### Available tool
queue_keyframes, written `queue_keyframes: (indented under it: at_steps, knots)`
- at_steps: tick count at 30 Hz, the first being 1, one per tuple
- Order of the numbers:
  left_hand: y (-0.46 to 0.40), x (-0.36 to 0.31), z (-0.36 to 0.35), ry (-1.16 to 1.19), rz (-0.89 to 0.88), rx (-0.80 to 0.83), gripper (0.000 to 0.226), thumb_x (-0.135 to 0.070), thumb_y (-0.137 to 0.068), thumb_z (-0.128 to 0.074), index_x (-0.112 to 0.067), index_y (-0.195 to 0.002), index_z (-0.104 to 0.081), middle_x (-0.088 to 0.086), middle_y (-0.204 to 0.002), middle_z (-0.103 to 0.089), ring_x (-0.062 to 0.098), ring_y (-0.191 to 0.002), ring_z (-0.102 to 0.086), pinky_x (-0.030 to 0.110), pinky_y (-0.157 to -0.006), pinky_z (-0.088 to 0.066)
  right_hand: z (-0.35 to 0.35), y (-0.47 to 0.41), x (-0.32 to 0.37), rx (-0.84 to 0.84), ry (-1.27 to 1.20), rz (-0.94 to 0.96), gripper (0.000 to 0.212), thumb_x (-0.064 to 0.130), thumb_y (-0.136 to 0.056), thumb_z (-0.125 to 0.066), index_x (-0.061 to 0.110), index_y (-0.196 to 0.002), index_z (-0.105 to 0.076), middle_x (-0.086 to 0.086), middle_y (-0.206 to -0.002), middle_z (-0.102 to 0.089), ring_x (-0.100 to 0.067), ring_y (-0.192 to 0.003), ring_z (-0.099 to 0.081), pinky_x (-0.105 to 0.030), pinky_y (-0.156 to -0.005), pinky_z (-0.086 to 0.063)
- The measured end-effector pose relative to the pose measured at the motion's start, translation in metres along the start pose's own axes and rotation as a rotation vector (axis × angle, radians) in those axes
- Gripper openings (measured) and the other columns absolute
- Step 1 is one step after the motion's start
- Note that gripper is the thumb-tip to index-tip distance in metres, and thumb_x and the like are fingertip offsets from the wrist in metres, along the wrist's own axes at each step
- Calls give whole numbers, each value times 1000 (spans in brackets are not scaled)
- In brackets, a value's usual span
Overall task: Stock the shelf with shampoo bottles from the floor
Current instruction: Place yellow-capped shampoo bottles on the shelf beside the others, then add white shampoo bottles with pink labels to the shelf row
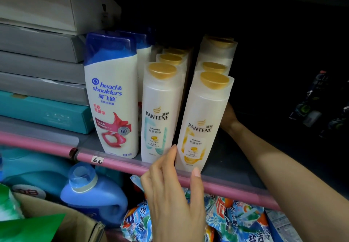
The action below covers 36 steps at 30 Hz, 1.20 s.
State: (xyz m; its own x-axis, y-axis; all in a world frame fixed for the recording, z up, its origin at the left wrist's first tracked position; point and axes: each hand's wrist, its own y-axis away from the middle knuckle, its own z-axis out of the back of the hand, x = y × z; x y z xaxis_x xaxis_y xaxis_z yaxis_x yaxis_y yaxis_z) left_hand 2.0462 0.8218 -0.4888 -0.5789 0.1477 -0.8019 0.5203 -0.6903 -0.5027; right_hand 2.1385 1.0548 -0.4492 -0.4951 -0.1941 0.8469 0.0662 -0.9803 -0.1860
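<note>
Head view: left hand [172, 190], fingers straight, touches yellow Pantene bottle [203, 124]

Pantene Repair bottle [203, 126]: smooth white plastic, satin sheen, frosted shoulder, glossy gold cap. Head & Shoulders bottle [113, 98]: glossy white plastic, blue cap. Stacked boxes [37, 60], left: matt grey card. Shelf rail [120, 161]: pink strip under clear glossy plastic.
</note>
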Motion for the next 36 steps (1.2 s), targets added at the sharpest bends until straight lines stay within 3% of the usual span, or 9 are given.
queue_keyframes:
  at_steps: [2, 6, 10, 14, 17, 20, 25, 31, 36]
  knots:
    - [0, 0, 3, 28, -9, -6, 54, -48, -81, -45, -24, -129, -53, -7, -115, -52, 5, -103, -32, 19, -88, -28, 3, 4, 2, 0, 39, -66, 5, 14, -91, -62, 16, -94, -59, -9, -103, -65, -28, -104, -59, -37, -90, -50]
    - [-1, -3, 10, 160, 38, -28, 30, -25, -92, -55, -35, -120, -54, -15, -112, -54, 9, -108, -46, 22, -90, -39, 17, 30, 5, -83, -93, -142, 53, 16, -86, -69, 8, -135, -50, -9, -129, -60, -21, -114, -58, -27, -89, -48]
    - [2, -1, 18, 269, 149, -15, 28, -14, -91, -54, -28, -115, -57, -11, -106, -58, 8, -99, -53, 19, -88, -42, 36, 86, 18, -86, -179, -191, 53, 4, -83, -69, 4, -133, -51, -14, -125, -61, -22, -111, -59, -33, -102, -47]
    - [14, 7, 30, 294, 167, -6, 24, -8, -91, -54, -24, -109, -60, -4, -104, -60, 6, -95, -56, 3, -77, -39, 58, 151, 34, -75, -235, -163, 44, 1, -82, -68, 10, -123, -57, -9, -114, -66, -18, -106, -63, -31, -98, -50]
    - [29, 17, 41, 263, 237, 60, 19, -10, -90, -54, -21, -100, -65, -4, -98, -66, 10, -90, -60, 16, -82, -46, 66, 201, 38, -31, -262, -113, 35, 0, -84, -64, 16, -115, -59, -3, -110, -68, -11, -102, -64, -27, -93, -51]
    - [43, 32, 49, 177, 333, 224, 13, -14, -90, -57, -22, -93, -66, -6, -89, -67, 14, -89, -63, 31, -86, -50, 61, 244, 31, 6, -263, -100, 31, -2, -85, -61, 17, -110, -60, 0, -103, -68, -8, -95, -65, -21, -84, -52]
    - [80, 56, 47, -18, 496, 558, 14, -16, -90, -56, -12, -90, -69, 7, -94, -70, 25, -97, -63, 34, -85, -48, 36, 292, -11, 59, -215, -222, 26, -5, -86, -59, 10, -107, -61, -3, -94, -68, -7, -82, -63, -13, -69, -50]
    - [131, 84, 29, -259, 470, 929, 17, -15, -89, -55, -14, -98, -69, 6, -112, -68, 24, -107, -60, 32, -91, -48, -4, 338, -87, 199, -12, -423, 24, -1, -87, -59, 6, -110, -61, -12, -104, -67, -21, -98, -63, -34, -90, -52]
    - [164, 112, 12, -414, 538, 988, 31, -21, -88, -57, -12, -118, -62, 13, -122, -62, 29, -110, -58, 34, -89, -47, -36, 367, -145, 299, 164, -513, 26, 4, -87, -61, 6, -112, -62, -10, -111, -67, -22, -106, -63, -30, -89, -49]
